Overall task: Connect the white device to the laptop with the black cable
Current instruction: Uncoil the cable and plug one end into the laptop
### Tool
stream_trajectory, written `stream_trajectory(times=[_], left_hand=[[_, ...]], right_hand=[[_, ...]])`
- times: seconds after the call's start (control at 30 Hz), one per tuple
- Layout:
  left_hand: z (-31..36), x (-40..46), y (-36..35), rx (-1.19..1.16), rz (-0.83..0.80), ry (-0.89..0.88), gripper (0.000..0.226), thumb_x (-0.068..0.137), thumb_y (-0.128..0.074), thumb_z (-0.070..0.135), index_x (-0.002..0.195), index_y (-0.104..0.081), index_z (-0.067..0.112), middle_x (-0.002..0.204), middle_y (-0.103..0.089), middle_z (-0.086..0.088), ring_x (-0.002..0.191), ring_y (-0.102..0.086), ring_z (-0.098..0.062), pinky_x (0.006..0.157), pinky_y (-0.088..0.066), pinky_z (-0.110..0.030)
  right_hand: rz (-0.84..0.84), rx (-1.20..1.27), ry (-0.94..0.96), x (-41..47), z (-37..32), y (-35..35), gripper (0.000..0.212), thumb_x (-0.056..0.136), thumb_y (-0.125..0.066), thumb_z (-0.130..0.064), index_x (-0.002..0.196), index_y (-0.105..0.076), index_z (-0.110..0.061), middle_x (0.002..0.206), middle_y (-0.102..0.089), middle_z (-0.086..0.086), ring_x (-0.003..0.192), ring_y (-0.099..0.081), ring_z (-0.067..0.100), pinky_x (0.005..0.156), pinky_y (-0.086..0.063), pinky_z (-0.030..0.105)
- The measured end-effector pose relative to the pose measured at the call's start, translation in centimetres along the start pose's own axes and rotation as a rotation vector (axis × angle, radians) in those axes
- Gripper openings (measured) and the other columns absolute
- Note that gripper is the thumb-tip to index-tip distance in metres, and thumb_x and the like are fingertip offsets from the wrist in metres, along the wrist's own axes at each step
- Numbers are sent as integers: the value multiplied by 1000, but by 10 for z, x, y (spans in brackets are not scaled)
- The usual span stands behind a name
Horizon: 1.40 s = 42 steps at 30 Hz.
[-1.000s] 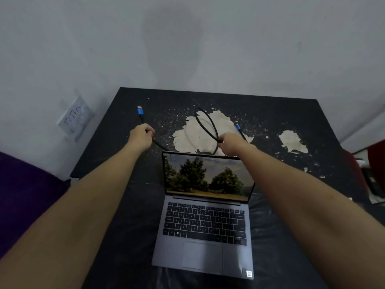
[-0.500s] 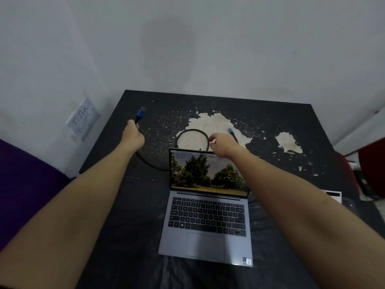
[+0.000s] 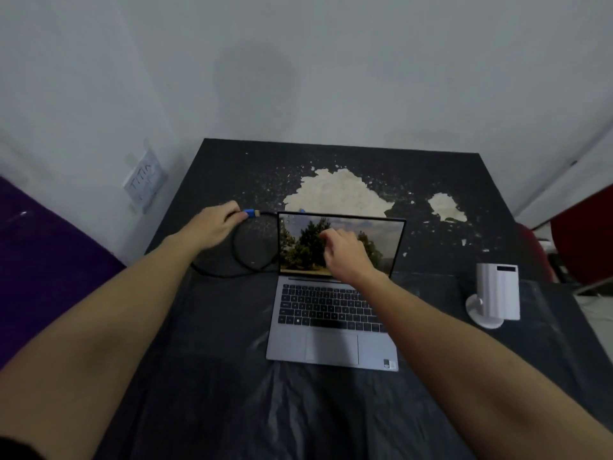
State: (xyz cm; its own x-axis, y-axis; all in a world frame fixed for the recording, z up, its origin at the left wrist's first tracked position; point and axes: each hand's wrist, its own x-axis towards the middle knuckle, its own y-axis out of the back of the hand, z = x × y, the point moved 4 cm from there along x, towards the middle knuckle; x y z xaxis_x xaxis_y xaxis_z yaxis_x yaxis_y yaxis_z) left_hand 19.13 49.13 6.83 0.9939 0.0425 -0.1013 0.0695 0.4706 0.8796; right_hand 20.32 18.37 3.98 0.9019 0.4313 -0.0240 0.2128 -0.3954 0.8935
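Note:
An open grey laptop (image 3: 331, 330) sits mid-table, a tree picture on its screen. The black cable (image 3: 239, 260) lies in loops just left of the screen. My left hand (image 3: 212, 227) grips the cable right behind its blue plug (image 3: 251, 213), which points toward the laptop's left edge. The cable's other blue tip (image 3: 301, 210) peeks over the top of the screen. My right hand (image 3: 345, 257) hovers in front of the screen with fingers loosely bent, holding nothing. The white device (image 3: 497, 293) stands on a round base at the right, apart from both hands.
The dark table (image 3: 431, 174) has pale peeled patches behind the laptop and wrinkled plastic near me. A wall socket (image 3: 144, 180) is on the left wall. A purple cushion (image 3: 39, 260) lies at the left; a red object (image 3: 583, 237) at the right.
My right hand let go of the cable and came forward in front of the screen. My left hand brought the blue plug down and right toward the laptop. The view tilted and the white device came into sight.

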Motion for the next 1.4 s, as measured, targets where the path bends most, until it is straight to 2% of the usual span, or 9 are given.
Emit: stream_trajectory(times=[0.17,0.27,0.5,0.7,0.87,1.03,1.17,1.27,1.4], left_hand=[[-1,-24,-42,53,-75,-74,20,101,-49,28,88,-58,16,87,-53,-7,82,-56,-29,71,-40,-39],[3,-36,-53,25,-85,-44,2,102,-43,34,103,-44,34,89,-58,-4,75,-57,-24,66,-46,-41],[16,-47,-67,245,-55,-203,13,97,-49,42,105,-42,36,88,-60,3,73,-58,-27,60,-45,-39],[42,-49,-72,395,141,-411,25,99,-44,35,107,-55,14,96,-61,-7,80,-61,-31,61,-49,-44],[55,-52,-91,323,30,-378,38,101,-37,44,137,-30,33,103,-68,-5,75,-66,-35,55,-42,-37],[53,-66,-125,443,-3,-477,31,99,-40,45,124,-43,26,86,-64,-4,63,-62,-29,52,-52,-40],[43,-66,-157,463,38,-517,26,101,-49,28,122,-55,16,98,-64,-6,81,-63,-29,65,-47,-41],[31,-63,-180,387,45,-414,28,100,-52,26,125,-56,15,107,-68,-5,93,-63,-27,74,-40,-39],[10,-60,-206,381,5,-310,22,99,-52,28,116,-54,14,96,-69,-7,85,-62,-27,71,-32,-37]], right_hand=[[-91,5,-74,-39,17,-32,37,99,-44,-19,136,-51,-18,129,-56,10,116,-46,33,95,-43,45],[-116,2,-101,-54,25,-46,38,99,-44,-18,136,-50,-18,129,-56,12,117,-46,33,95,-42,45],[-164,30,-123,-72,33,-59,39,99,-45,-17,138,-51,-17,139,-53,12,127,-41,32,104,-39,49],[-195,22,-124,-74,36,-58,41,98,-44,-16,138,-50,-17,140,-52,11,127,-41,32,104,-39,50],[-231,-11,-150,-82,47,-66,42,96,-47,-17,138,-50,-17,138,-54,12,124,-46,33,103,-41,46],[-226,-89,-264,-110,79,-85,48,96,-47,-20,143,-43,-14,141,-47,14,126,-44,36,100,-40,47],[-160,-106,-357,-134,108,-100,53,98,-47,-31,147,-35,-15,144,-41,12,132,-38,34,104,-36,49],[-92,-60,-418,-145,125,-111,57,99,-45,-33,151,-29,-16,153,-31,11,143,-25,33,111,-29,53],[-50,-24,-480,-149,144,-124,62,102,-37,-38,157,-17,-17,164,-16,7,152,-8,30,119,-21,51]])
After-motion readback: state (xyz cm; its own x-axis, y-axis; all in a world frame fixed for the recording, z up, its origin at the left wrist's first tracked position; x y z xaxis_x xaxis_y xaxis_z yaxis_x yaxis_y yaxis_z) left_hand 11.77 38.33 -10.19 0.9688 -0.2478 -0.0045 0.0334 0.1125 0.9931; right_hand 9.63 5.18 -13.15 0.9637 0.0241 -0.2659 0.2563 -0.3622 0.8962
